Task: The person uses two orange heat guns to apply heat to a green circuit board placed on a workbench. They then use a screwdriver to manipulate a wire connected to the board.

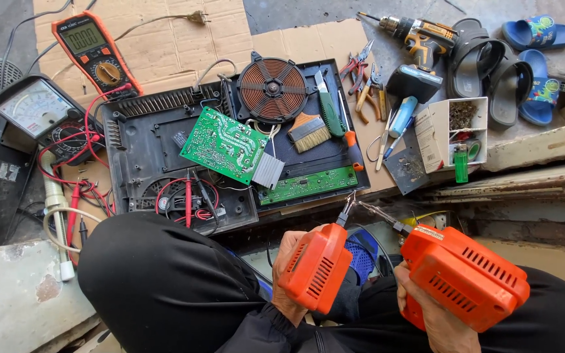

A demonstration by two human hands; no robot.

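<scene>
Left hand [287, 271] grasping orange soldering gun [315, 267]; right hand [426, 314] grasping second orange soldering gun [463, 278]; tips nearly touching, near green circuit board [307, 185].

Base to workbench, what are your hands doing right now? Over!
Left hand grips one orange soldering gun. Right hand grips a second orange gun. Both tips point at the green circuit strip in the open black case. Nothing between.

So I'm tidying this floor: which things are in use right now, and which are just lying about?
In use:
left hand holding an orange soldering gun
right hand holding a second orange soldering gun
opened cooker base with green circuit board

Lying about:
cordless drill
sandals
green lighter
</scene>
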